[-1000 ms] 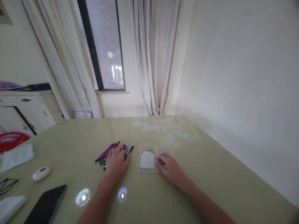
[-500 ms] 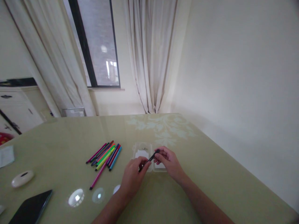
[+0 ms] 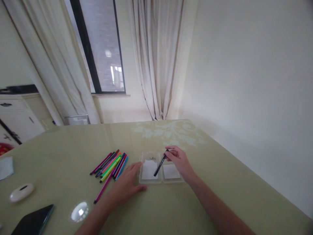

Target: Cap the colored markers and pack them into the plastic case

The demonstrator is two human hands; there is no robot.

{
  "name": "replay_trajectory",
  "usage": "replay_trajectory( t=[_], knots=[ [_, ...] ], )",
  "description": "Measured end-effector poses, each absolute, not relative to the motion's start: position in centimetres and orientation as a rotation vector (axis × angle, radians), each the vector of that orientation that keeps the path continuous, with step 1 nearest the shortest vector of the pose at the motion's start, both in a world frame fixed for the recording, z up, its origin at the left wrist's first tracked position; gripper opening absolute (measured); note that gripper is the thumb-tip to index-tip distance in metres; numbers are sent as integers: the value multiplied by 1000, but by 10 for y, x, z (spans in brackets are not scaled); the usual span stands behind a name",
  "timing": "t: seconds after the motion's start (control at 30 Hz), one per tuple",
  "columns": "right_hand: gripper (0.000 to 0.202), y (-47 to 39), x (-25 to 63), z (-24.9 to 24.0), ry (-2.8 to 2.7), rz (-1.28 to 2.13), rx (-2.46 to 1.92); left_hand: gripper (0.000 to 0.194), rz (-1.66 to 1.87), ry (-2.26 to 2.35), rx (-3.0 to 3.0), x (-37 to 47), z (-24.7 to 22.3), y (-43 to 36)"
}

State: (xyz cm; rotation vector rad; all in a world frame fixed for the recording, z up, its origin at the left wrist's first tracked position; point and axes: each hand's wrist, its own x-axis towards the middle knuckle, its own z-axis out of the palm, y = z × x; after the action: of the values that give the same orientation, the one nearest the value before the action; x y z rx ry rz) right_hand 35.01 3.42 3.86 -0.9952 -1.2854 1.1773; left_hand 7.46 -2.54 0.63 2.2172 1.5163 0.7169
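Observation:
A black pen (image 3: pixel 160 163) is pinched at its upper end by my right hand (image 3: pixel 178 160), its lower tip over the left half of an open clear plastic box (image 3: pixel 160 180). White paper (image 3: pixel 149 170) lies in the left half, and another white piece (image 3: pixel 171 171) is in the right half. Dark writing shows near the top of the left half. My left hand (image 3: pixel 128 182) is open and holds nothing; its fingertips are by the left edge of the box. Several coloured markers (image 3: pixel 110 164) lie in a loose pile left of that hand.
On the left of the table (image 3: pixel 73 143) are a black phone (image 3: pixel 34 220), a white oval object (image 3: pixel 22 192) and a pale folded packet (image 3: pixel 6 168). A round light reflection lies near my left forearm. Behind the table are curtains, a window and a white cabinet (image 3: pixel 22 114).
My left hand has let go of the pen, moved left and opened. My right hand has raised the pen's top a little, and more of the box and papers shows.

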Motion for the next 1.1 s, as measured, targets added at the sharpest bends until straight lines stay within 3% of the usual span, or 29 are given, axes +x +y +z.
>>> replay_trajectory(
  t=[0.2, 0.37, 0.47, 0.73, 0.83, 1.1],
  knots=[
    [18, 74, 295, 53, -1514, 1325, -1087, 63, 817, 1562, 2313, 80, -10, -33],
    [10, 91, 274, 38, -1607, 1394, -1218, 63, 782, 1574, 2405, 80, -15, -37],
    [12, 92, 272, 26, -1747, 1371, -1265, 63, 773, 1580, 2442, 79, -17, -38],
    [22, 82, 268, 25, -2142, 901, -1313, 59, 764, 1534, 2506, 81, -11, -43],
    [22, 81, 269, 28, -2227, 834, -1314, 51, 742, 1507, 2532, 82, -9, -44],
    [25, 82, 272, 31, -2336, 765, -1335, 50, 683, 1476, 2503, 84, -2, -43]
  ],
)
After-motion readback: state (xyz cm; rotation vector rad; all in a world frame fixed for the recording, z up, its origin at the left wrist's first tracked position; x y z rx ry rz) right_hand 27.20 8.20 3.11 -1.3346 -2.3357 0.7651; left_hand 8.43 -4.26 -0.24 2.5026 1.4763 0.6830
